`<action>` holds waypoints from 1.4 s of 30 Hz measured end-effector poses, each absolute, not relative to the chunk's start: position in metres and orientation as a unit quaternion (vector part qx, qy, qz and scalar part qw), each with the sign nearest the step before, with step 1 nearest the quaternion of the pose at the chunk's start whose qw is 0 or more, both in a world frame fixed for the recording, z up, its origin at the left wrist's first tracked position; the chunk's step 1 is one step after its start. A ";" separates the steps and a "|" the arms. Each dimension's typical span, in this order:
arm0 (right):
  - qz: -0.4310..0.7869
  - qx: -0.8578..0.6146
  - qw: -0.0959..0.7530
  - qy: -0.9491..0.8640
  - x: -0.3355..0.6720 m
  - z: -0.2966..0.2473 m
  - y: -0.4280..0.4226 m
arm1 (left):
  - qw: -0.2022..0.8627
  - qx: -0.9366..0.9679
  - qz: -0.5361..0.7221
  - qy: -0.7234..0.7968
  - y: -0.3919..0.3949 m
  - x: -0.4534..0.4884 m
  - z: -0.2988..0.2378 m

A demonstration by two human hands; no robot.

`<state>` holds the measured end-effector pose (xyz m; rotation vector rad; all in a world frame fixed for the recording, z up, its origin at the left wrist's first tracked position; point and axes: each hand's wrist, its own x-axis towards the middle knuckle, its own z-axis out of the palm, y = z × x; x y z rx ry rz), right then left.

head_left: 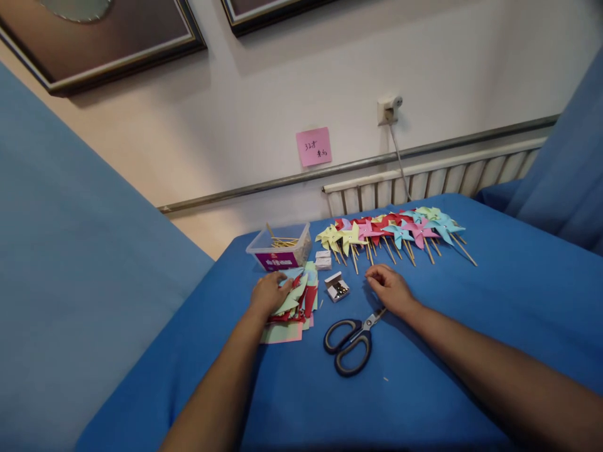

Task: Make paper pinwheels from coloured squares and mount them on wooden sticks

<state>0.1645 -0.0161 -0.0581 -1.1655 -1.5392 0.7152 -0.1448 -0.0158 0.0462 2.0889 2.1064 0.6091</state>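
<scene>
My left hand [270,292] rests at the left edge of a loose pile of cut coloured paper [294,304], its fingers and thumb bent onto the top pieces. The pile shows light green, red, pale blue and pink. My right hand [389,288] is held over the table with fingertips pinched together; anything between them is too small to make out. Left of it stands a small opened box of metal push pins [338,288]. Scissors [354,339] with dark handles lie in front, their blade tips near my right wrist.
Finished paper pinwheels [398,232] on wooden sticks lie in rows at the back right. A clear plastic tub [282,246] holds sticks, beside small white boxes [323,260]. A blue cloth [433,389] covers the table. Behind it are a radiator [438,179] and wall socket [387,112].
</scene>
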 end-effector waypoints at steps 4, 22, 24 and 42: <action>0.305 -0.495 0.497 -0.644 0.162 -0.057 -0.018 | 0.038 0.688 0.239 0.684 -0.033 -0.148 0.024; 0.334 -0.484 0.484 -0.647 0.161 -0.064 -0.018 | 0.013 0.668 0.152 0.728 -0.024 -0.151 0.063; 0.337 -0.484 0.481 -0.648 0.162 -0.064 -0.018 | 0.014 0.665 0.193 0.722 -0.026 -0.155 0.069; 0.338 -0.475 0.448 -0.678 0.161 -0.066 -0.018 | -0.120 0.742 0.048 0.658 0.063 -0.165 0.090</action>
